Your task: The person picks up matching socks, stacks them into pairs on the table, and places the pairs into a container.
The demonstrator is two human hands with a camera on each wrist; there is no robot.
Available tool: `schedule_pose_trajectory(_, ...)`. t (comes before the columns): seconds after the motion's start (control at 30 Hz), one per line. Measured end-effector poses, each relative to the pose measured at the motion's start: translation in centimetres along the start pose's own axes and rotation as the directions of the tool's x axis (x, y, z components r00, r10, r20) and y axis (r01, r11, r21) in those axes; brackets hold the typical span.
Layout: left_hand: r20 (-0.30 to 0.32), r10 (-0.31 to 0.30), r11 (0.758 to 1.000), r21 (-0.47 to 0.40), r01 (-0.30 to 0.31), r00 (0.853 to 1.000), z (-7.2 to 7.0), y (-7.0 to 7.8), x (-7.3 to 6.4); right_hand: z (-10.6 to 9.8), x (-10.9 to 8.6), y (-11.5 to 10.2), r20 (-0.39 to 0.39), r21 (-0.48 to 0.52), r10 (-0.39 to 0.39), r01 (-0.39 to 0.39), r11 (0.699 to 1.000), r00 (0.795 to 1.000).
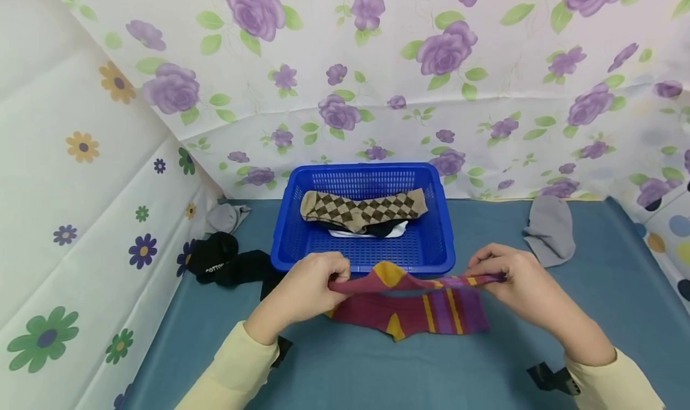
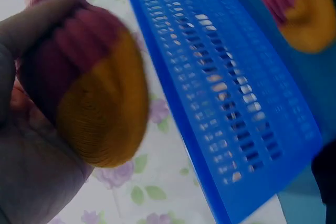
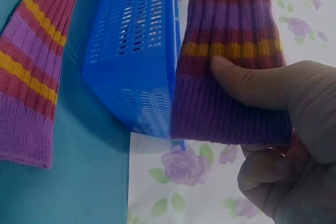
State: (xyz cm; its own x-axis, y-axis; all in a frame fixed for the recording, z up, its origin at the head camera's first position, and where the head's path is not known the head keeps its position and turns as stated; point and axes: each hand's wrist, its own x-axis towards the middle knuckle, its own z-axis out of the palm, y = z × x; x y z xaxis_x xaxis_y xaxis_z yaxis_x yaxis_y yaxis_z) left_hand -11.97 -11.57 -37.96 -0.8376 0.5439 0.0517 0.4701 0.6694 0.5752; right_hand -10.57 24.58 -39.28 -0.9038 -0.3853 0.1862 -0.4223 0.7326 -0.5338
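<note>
Both hands stretch one maroon sock with yellow heel and purple stripes (image 1: 389, 276) above the table, in front of the basket. My left hand (image 1: 312, 284) grips its toe end; the yellow toe (image 2: 107, 108) pokes out past the thumb in the left wrist view. At the other end my right hand (image 1: 520, 284) pinches the purple ribbed cuff (image 3: 231, 108), thumb on top. A matching sock (image 1: 409, 314) lies flat on the table just below the held one, its cuff pointing right.
A blue basket (image 1: 444, 236) stands behind the hands, holding an argyle sock (image 1: 366, 211) over black and white ones. Black socks (image 1: 226, 260) and a grey sock (image 1: 223, 217) lie to its left. Another grey sock (image 1: 551, 230) lies right. Flowered cloth (image 1: 345, 134) hangs behind.
</note>
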Motion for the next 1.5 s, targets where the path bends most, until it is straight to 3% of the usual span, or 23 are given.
schedule_pose_trajectory(0.1,0.007,-0.022,0.997,0.069,0.022,1.0,0.2,-0.7,-0.4,0.1,-0.1,0.1,0.017,0.002,0.003,-0.003,1.0,1.0)
schedule_pose_trajectory(0.27,0.075,-0.091,0.995,0.058,0.087,0.993,0.9,-1.6,-1.3,0.4,-0.5,0.5,0.058,0.015,-0.015,0.014,1.0,0.998)
schedule_pose_trajectory(0.4,0.115,-0.107,0.994,0.048,0.102,0.988,1.3,-1.9,-1.7,0.7,-0.8,0.9,0.055,0.0,-0.018,0.018,1.0,0.998)
schedule_pose_trajectory(0.53,0.137,-0.107,0.994,0.041,0.103,0.985,1.8,-2.5,-1.7,1.4,-1.0,1.5,0.046,-0.019,-0.016,0.017,1.0,0.999)
schedule_pose_trajectory(0.7,0.117,-0.091,0.995,0.059,0.084,0.989,2.8,-3.5,-1.7,2.5,-1.3,2.1,0.063,-0.008,-0.014,0.014,1.0,0.998)
schedule_pose_trajectory(0.87,0.078,-0.037,0.988,0.15,0.025,0.996,3.9,-4.1,-1.7,3.5,-1.6,2.6,0.084,0.007,0.023,-0.023,1.0,0.996)
schedule_pose_trajectory(1.03,0.022,0.041,0.963,0.265,-0.045,0.999,5.0,-4.3,-1.9,4.6,-2.1,3.0,0.055,-0.009,0.039,-0.038,0.999,0.998)
schedule_pose_trajectory(1.2,-0.012,0.096,0.897,0.435,-0.081,0.995,6.1,-5.3,-2.1,6.4,-2.7,3.6,0.029,-0.089,-0.009,0.012,0.996,1.0)
schedule_pose_trajectory(1.3,0.018,0.06,0.888,0.455,-0.062,0.998,6.4,-5.6,-2.4,7.4,-3.0,4.0,0.042,-0.116,-0.028,0.033,0.993,0.999)
schedule_pose_trajectory(1.4,0.06,-0.024,0.921,0.389,-0.001,0.998,6.4,-5.7,-2.7,7.8,-3.2,4.2,0.044,-0.127,0.008,-0.002,0.992,0.999)
schedule_pose_trajectory(1.5,0.059,-0.129,0.947,0.303,0.106,0.99,6.3,-5.3,-2.9,7.8,-3.4,4.4,0.054,-0.149,0.084,-0.075,0.986,0.995)
